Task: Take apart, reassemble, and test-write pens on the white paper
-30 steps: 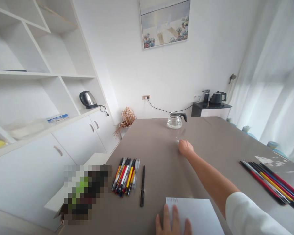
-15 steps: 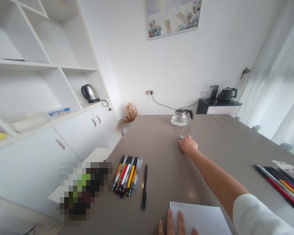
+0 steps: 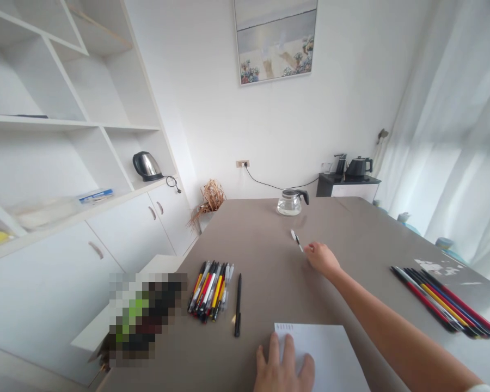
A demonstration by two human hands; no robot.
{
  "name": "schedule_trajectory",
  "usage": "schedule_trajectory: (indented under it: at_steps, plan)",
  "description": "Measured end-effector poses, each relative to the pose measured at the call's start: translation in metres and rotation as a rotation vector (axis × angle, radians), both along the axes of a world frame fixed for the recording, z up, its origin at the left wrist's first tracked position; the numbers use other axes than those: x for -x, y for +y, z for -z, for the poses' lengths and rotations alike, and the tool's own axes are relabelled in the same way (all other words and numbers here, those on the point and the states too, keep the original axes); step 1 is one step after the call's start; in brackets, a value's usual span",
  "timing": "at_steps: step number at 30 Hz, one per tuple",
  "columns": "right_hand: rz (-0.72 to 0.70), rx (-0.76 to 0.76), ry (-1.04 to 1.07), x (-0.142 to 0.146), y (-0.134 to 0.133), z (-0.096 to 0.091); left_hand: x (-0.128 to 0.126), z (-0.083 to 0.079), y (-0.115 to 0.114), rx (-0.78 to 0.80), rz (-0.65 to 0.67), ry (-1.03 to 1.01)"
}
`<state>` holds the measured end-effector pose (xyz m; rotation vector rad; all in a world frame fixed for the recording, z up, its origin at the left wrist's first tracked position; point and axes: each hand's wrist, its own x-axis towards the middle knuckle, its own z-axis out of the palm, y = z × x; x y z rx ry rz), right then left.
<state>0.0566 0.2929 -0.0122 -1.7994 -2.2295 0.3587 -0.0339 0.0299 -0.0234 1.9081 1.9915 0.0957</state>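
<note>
My left hand [image 3: 285,366] lies flat with fingers spread on a white sheet or pad [image 3: 329,354], which has small print along its top left edge. My right hand [image 3: 320,258] is stretched out over the table, its fingers curled at the near end of a slim pen [image 3: 296,239] with a white far tip and a dark section. The pen's near end is hidden by the fingertips. Left of the paper, a single black pen [image 3: 238,307] lies by itself. Beside it is a pile of mixed pens [image 3: 209,291], in yellow, red, white, black and clear.
A glass pot [image 3: 289,203] with a black handle stands at the table's far end. Several long pens [image 3: 445,299] lie in a row on the right, near white patches [image 3: 436,268]. A blurred-out box [image 3: 139,321] is at the left edge.
My right hand has drawn back toward me and right, uncovering more of the pen, which stays in about the same place. My left hand shows more on the paper. The view has shifted slightly.
</note>
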Motion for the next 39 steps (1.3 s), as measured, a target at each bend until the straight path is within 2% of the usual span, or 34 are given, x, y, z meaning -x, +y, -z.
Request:
schedule_trajectory:
  at_steps: [3, 5, 8, 10, 11, 15, 19, 24, 28, 31, 33, 35, 37, 39]
  plan:
    - [-0.084, 0.020, 0.057, -0.026, -0.049, -0.008, -0.002, -0.018, -0.008, -0.080, 0.101, 0.020]
    - [-0.143, 0.050, 0.086, -0.043, -0.082, -0.014, 0.000, -0.028, -0.011, -0.149, 0.096, 0.023]
    - [-0.270, 0.115, 0.203, -0.066, -0.122, -0.023, 0.017, -0.036, -0.004, -0.159, -0.085, 0.111]
    - [-0.298, 0.136, 0.260, -0.078, -0.140, -0.025, 0.036, -0.036, 0.007, -0.161, -0.296, 0.200]
    - [-0.293, 0.129, 0.276, -0.082, -0.146, -0.024, 0.045, -0.035, 0.013, -0.154, -0.357, 0.211]
    - [-0.182, 0.022, 0.290, -0.091, -0.156, -0.010, 0.071, -0.025, 0.027, -0.158, -0.489, 0.204]
    - [-0.189, -0.004, 0.283, -0.096, -0.155, 0.004, 0.075, -0.015, 0.025, -0.182, -0.541, 0.171]
    - [-0.194, 0.006, 0.379, -0.097, -0.159, 0.001, 0.079, -0.008, 0.018, -0.194, -0.537, 0.152]
    - [-0.183, 0.074, 0.491, -0.092, -0.164, -0.003, 0.075, -0.013, 0.015, -0.221, -0.504, 0.110]
    - [-0.156, 0.199, 0.619, -0.085, -0.171, -0.006, 0.057, -0.018, 0.014, -0.273, -0.407, -0.044]
    - [-0.168, 0.316, 0.765, -0.080, -0.177, -0.009, 0.041, -0.019, 0.012, -0.202, -0.299, -0.577]
    - [-0.217, 0.413, 0.958, -0.076, -0.182, -0.012, 0.027, -0.019, 0.011, -0.050, -0.213, -0.964]
    - [-0.261, 0.469, 1.149, -0.072, -0.186, -0.015, 0.017, -0.017, 0.009, 0.045, -0.172, -1.124]
    - [-0.265, 0.506, 1.294, -0.069, -0.189, -0.015, 0.012, -0.016, 0.008, 0.099, -0.155, -1.170]
